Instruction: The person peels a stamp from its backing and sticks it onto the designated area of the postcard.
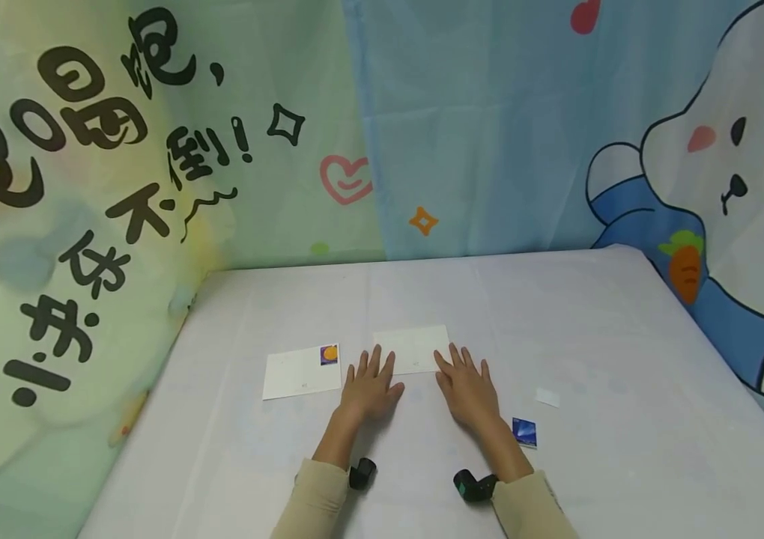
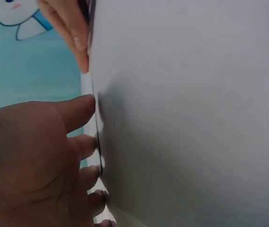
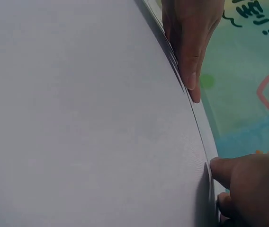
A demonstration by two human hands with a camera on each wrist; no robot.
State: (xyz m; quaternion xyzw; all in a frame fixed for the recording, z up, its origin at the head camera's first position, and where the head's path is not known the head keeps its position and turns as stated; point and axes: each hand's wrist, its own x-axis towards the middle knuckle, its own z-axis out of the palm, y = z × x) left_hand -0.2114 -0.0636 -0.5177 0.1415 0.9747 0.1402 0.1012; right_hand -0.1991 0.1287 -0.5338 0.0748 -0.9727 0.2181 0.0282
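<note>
A blank white card (image 1: pixel 412 346) lies flat on the table between my hands. My left hand (image 1: pixel 367 388) rests at its lower left corner with straight, spread fingers, the fingertips overlapping the card's edge in the head view. At the card's right side, my right hand (image 1: pixel 468 389) rests with its fingers extended, index fingertip right at the edge. In the left wrist view, the left fingers (image 2: pixel 85 145) touch down along the surface. The right thumb (image 3: pixel 222 170) does likewise in the right wrist view. Neither hand holds anything.
Left of my left hand lies another white card (image 1: pixel 297 376), an orange-and-purple stamp (image 1: pixel 329 354) in its upper right corner. A blue stamp-like picture (image 1: pixel 524 432) lies beside my right wrist, with a small white paper piece (image 1: pixel 547 397) farther right. A printed curtain (image 1: pixel 476 127) hangs behind the white-covered table (image 1: pixel 274 314).
</note>
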